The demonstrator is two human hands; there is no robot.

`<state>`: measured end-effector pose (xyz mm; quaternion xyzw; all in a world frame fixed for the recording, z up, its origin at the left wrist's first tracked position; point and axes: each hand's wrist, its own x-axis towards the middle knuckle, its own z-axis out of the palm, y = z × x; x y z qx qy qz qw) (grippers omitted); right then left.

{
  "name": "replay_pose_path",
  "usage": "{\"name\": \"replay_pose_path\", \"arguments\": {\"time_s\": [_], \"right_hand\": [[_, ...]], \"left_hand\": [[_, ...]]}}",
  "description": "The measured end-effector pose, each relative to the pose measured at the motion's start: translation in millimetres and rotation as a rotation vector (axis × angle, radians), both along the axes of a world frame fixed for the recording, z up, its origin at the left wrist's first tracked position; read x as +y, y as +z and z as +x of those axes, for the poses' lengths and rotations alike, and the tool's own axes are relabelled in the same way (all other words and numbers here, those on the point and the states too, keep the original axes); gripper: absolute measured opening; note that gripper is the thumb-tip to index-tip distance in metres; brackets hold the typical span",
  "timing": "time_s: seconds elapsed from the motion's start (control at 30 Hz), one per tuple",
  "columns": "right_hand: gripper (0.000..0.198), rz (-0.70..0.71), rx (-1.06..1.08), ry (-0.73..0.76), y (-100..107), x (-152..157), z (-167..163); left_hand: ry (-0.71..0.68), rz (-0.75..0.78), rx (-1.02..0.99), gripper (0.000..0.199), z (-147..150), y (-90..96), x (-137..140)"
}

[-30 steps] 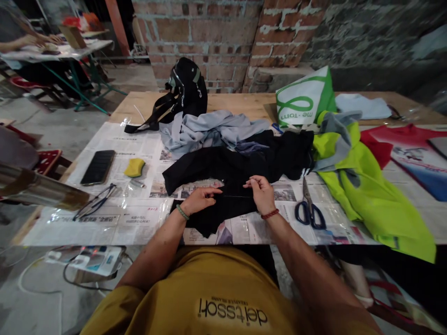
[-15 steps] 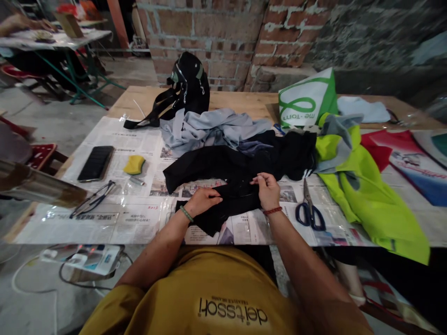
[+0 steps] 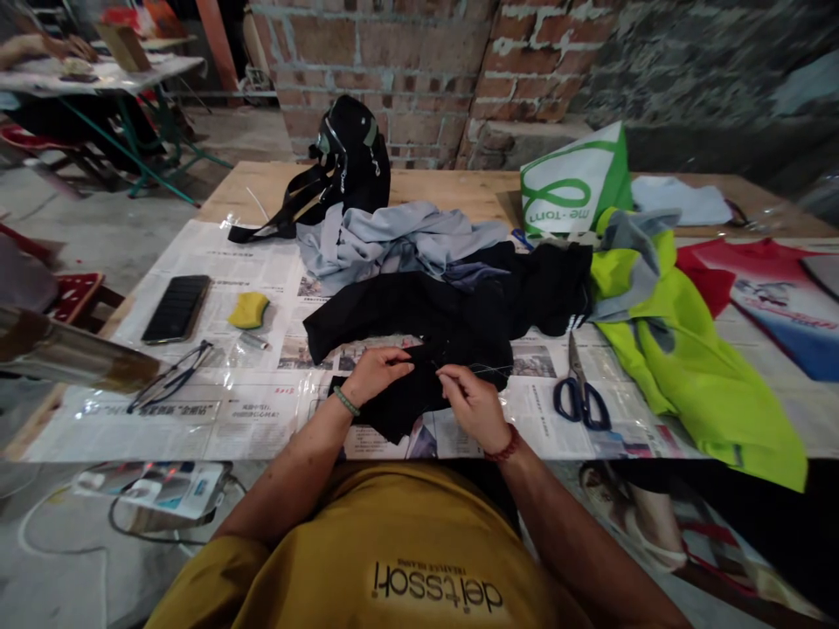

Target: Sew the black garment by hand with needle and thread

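Observation:
A black garment (image 3: 386, 306) lies spread on the newspaper in front of me. My left hand (image 3: 377, 377) pinches its near part between thumb and fingers. To the right of it, my right hand (image 3: 473, 400) is closed in a pinch just over the cloth, on what looks like a thin sewing needle; its tip is barely visible. A fine pale thread (image 3: 490, 369) runs off to the right above the fabric. Scissors (image 3: 580, 393) with dark blue handles lie slightly open to the right of my right hand.
Grey cloth (image 3: 406, 240), a black bag (image 3: 357, 157) and a green-white bag (image 3: 570, 188) stand behind. A neon-yellow garment (image 3: 695, 376) hangs over the right edge. A phone (image 3: 176, 308), sponge (image 3: 248, 309), glasses (image 3: 171, 376) and a bottle (image 3: 72, 349) are at left.
My right hand has come down and left, nearer my left hand, and the thread now shows beside it. My left hand stays on the black garment.

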<state>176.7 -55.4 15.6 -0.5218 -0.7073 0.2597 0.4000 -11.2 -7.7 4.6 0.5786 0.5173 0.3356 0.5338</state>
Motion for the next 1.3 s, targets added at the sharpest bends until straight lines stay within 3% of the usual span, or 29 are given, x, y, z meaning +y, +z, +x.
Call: {"name": "replay_pose_path", "arguments": {"time_s": [0.27,0.73,1.03,1.3], "right_hand": [[0.019,0.037,-0.206,0.074,-14,2,-9],[0.019,0.027,-0.273,0.046,-19,4,-12],[0.022,0.045,-0.381,0.033,-27,4,-13],[0.023,0.092,-0.416,-0.006,-34,2,-13]], "left_hand": [[0.000,0.080,0.038,0.019,2,-1.6,0],[-0.024,0.190,0.080,0.015,4,-1.2,-3],[-0.057,0.446,0.200,0.011,7,1.3,-7],[-0.133,0.695,0.338,0.017,9,-8.2,-10]]}}
